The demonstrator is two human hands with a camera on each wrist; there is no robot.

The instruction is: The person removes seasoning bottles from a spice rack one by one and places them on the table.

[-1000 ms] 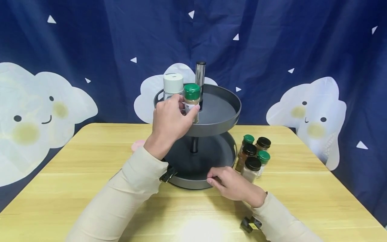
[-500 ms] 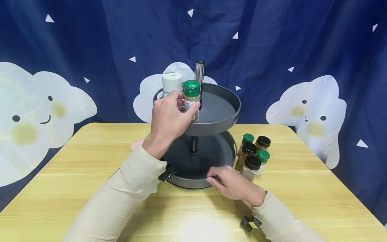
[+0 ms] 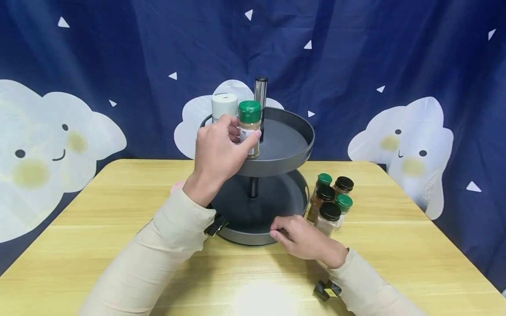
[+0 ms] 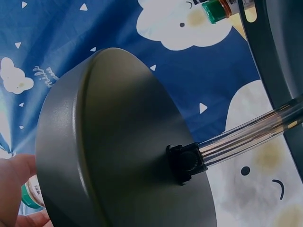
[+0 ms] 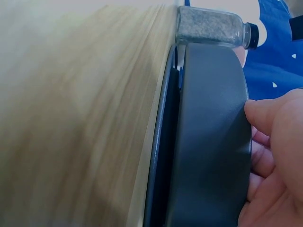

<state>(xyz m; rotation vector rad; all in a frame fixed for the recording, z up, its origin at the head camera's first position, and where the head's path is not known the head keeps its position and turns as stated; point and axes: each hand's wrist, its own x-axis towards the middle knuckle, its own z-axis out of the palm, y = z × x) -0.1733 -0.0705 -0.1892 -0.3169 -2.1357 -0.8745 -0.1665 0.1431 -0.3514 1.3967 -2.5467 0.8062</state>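
My left hand (image 3: 221, 149) pinches a green-lidded spice jar (image 3: 249, 115) upright at the near left of the upper tray (image 3: 284, 164) of a dark two-tier rack. Whether the jar's base touches the tray cannot be made out. Close beside it on that tray stands a white-capped container (image 3: 224, 103), partly hidden by my hand. In the left wrist view, the tray's underside (image 4: 137, 142) covers most of the held jar (image 4: 31, 197). My right hand (image 3: 302, 239) holds the front rim of the lower tray (image 5: 213, 132), thumb at the edge and curled fingers behind it.
Several spice jars with green or black lids, one a black-lidded jar (image 3: 330, 212), cluster on the table right of the rack. A chrome post (image 3: 260, 94) rises through the rack's middle. A pink object (image 3: 177, 186) lies behind my left wrist. A patterned curtain (image 3: 336, 52) hangs behind.
My left hand and the green-lidded jar have shifted slightly up within the head view. The right hand stays at the lower tray's rim. The view itself has drifted a little.
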